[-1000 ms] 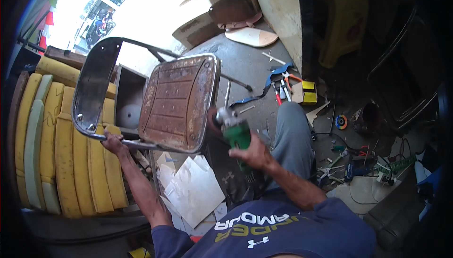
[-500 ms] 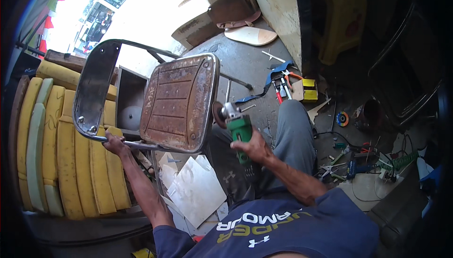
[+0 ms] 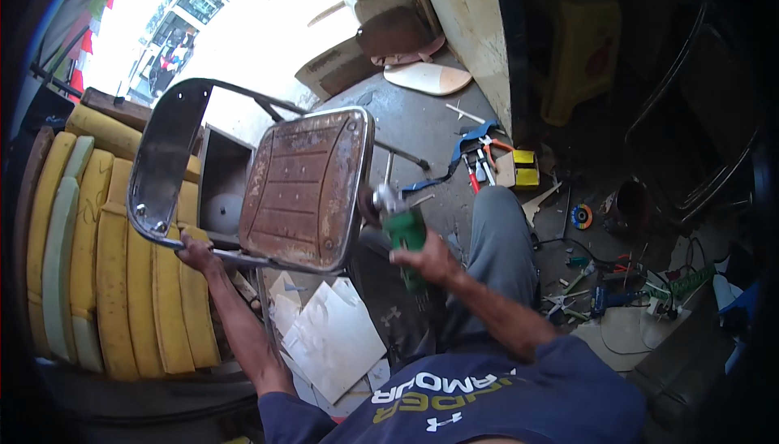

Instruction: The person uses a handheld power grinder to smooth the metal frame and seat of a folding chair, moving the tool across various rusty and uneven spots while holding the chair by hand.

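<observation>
A metal chair frame [image 3: 302,188] with a rusty brown seat plate and a bare chromed backrest lies tilted in front of me. My left hand [image 3: 197,252] is closed round the tube at the lower end of the backrest. In my right hand [image 3: 430,259] is a green angle grinder [image 3: 404,231], gripped by its body. Its dark round disc [image 3: 370,206] is at the right rim of the seat; whether it touches the metal I cannot tell.
Yellow foam pads [image 3: 122,282] stand stacked at the left. White sheets [image 3: 333,338] lie below the chair. Pliers [image 3: 485,158], a yellow box [image 3: 526,168], a coloured disc [image 3: 581,217] and a blue drill [image 3: 604,298] lie on the floor to the right, near cables. A yellow stool [image 3: 580,54] stands behind.
The grinder has shifted slightly left and down along the seat's right rim. The chair sits a little lower in the picture. Both hands keep their grips.
</observation>
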The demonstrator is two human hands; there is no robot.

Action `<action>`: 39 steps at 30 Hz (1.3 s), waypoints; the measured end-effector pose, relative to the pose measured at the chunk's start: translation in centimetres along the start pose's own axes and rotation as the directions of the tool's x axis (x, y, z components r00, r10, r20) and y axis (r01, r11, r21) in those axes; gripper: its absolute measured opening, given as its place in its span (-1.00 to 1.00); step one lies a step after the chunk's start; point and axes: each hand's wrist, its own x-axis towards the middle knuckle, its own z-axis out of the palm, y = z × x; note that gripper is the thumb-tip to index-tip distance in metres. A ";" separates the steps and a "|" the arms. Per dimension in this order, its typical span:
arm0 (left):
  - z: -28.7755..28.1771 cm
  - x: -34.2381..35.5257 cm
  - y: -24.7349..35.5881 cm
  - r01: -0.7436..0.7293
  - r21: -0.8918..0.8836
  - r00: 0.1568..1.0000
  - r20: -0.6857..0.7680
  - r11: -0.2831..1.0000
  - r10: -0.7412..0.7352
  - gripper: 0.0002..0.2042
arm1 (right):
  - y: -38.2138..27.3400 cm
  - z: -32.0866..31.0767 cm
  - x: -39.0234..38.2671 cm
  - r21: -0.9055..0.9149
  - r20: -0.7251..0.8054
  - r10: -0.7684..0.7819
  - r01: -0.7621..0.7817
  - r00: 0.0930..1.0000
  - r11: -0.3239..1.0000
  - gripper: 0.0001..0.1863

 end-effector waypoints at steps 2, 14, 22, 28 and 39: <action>1.2 -0.3 -0.5 0.007 -0.035 1.000 -0.022 0.999 -0.008 -0.72 | -0.6 -2.0 2.9 0.088 0.017 0.130 -0.131 0.991 0.987 -0.33; 2.1 -5.2 2.5 0.102 0.239 0.954 -0.298 0.966 -0.027 -0.56 | -2.8 -3.3 1.1 -0.084 -0.033 0.047 -0.050 0.998 0.995 -0.23; 2.8 -8.0 5.8 0.161 0.129 0.927 -0.361 0.979 -0.104 -0.62 | -2.5 -3.2 -3.8 -0.173 0.015 0.091 -0.087 0.996 0.981 -0.20; 2.3 -7.6 4.6 0.104 0.068 0.952 -0.297 0.992 -0.079 -0.67 | -2.9 -3.6 -2.6 -0.154 0.031 0.113 -0.107 0.993 0.982 -0.18; 2.1 -8.1 4.8 0.098 -0.022 0.962 -0.252 0.995 -0.101 -0.77 | -1.1 -2.4 -4.4 -0.031 0.036 0.098 -0.097 0.995 0.995 -0.32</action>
